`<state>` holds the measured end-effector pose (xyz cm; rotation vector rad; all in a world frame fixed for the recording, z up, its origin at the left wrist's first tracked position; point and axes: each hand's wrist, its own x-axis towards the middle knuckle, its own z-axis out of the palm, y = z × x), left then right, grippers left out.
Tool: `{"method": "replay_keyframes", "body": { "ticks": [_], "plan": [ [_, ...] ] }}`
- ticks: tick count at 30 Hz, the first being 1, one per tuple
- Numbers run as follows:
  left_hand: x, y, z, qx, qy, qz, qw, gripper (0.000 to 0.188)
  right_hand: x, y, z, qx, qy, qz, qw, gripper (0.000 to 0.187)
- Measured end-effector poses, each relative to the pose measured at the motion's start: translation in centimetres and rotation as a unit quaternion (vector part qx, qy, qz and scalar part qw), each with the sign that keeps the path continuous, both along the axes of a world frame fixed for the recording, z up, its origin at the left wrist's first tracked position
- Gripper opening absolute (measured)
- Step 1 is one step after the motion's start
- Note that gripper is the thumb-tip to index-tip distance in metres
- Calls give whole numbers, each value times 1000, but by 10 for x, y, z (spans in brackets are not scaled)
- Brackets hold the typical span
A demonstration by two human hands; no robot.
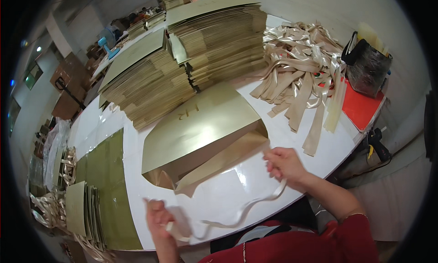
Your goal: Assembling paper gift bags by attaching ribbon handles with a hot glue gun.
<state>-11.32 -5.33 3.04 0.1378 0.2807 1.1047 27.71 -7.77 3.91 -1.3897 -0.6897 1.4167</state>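
A pale satin ribbon (261,200) hangs slack in a wavy line between my hands. One end is pinched in the fingers of my left hand (159,217), near the table's front edge. My right hand (285,165), closed on the other end, is raised by the right front corner of a gold paper bag (200,128). That bag lies on its side, its mouth gaping toward me and dark marking on its upper face. Neither hand touches the bag.
Tall stacks of flat gold bags (219,39) stand behind. Loose beige ribbons (301,67) heap at the right, beside a red sheet (361,105) and a dark wrapped holder (368,67). A glue gun (378,146) hangs off the right edge. Finished-looking bags (77,208) with ribbons stand at left.
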Motion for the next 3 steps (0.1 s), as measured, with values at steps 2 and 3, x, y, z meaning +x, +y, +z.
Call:
{"method": "replay_keyframes", "body": {
  "ticks": [2, 3],
  "plan": [
    [66, 5, 16, 173, 483, -36, 857, 18, -13, 7, -11, -2, -20, 30, 999, 19],
    [68, 4, 19, 176, 486, -39, 855, 18, -19, 8, -11, 3, -32, 69, 997, 20]
  ]
}}
